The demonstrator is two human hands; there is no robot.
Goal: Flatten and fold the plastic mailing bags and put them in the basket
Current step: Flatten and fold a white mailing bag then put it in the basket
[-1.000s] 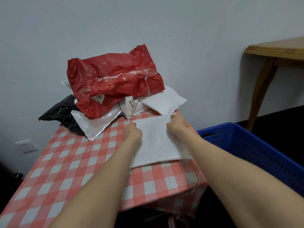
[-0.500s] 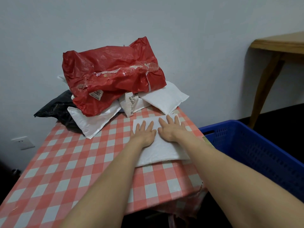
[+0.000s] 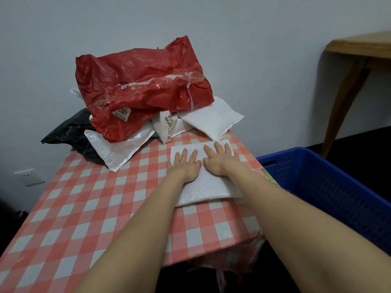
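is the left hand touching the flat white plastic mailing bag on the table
Touching. The head view shows the left hand lying palm-down, fingers straight, on the flat white plastic mailing bag.

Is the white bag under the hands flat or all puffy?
Flat. The white bag lies spread on the checked table, and the left hand and right hand press down on it, fingers straight.

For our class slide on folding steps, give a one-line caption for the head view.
Left hand and right hand press a white padded mailer flat on the checked table, blue basket alongside.
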